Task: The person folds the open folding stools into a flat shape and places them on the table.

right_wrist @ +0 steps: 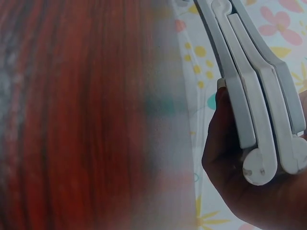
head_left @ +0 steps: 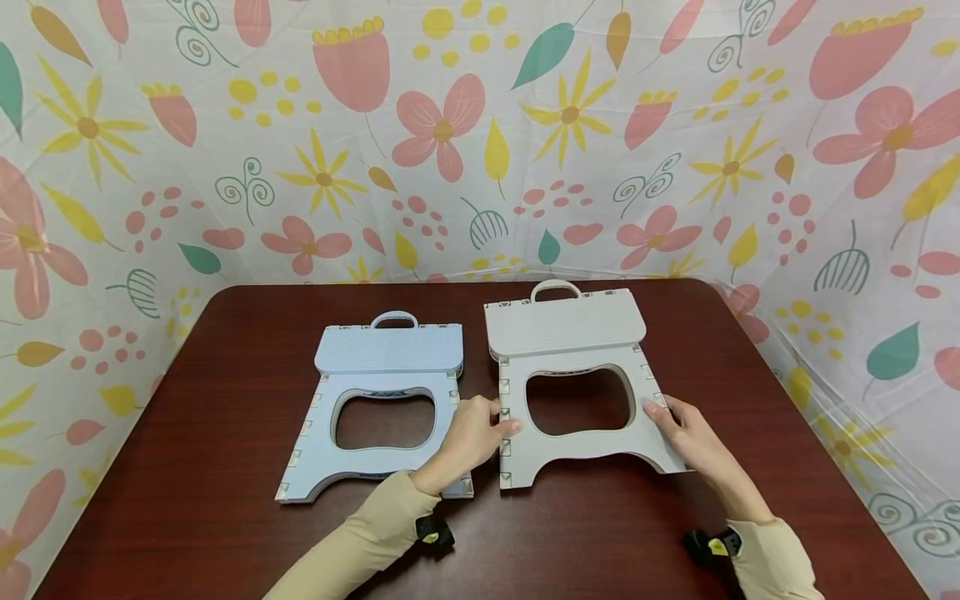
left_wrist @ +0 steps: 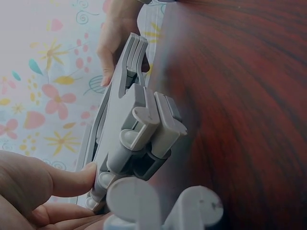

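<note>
A white folding stool [head_left: 577,446], folded flat with its carry handle at the far end, is held between both hands. My left hand [head_left: 472,437] grips its left edge, thumb on the top face and fingers underneath. On the opposite side, my right hand [head_left: 693,437] holds the right edge in the same way, thumb on top. Seen edge-on, the stool's folded layers and hinge knuckles [left_wrist: 139,139] show in the left wrist view, tilted over the table. A light blue folding stool [head_left: 375,462], also flat, lies just left, partly covered by my left forearm.
The dark reddish-brown table [head_left: 202,450] carries both stools. A white curtain [head_left: 480,167] printed with flowers and leaves stands close behind the table and along its sides. Black straps [head_left: 435,533] with small devices are worn at both wrists.
</note>
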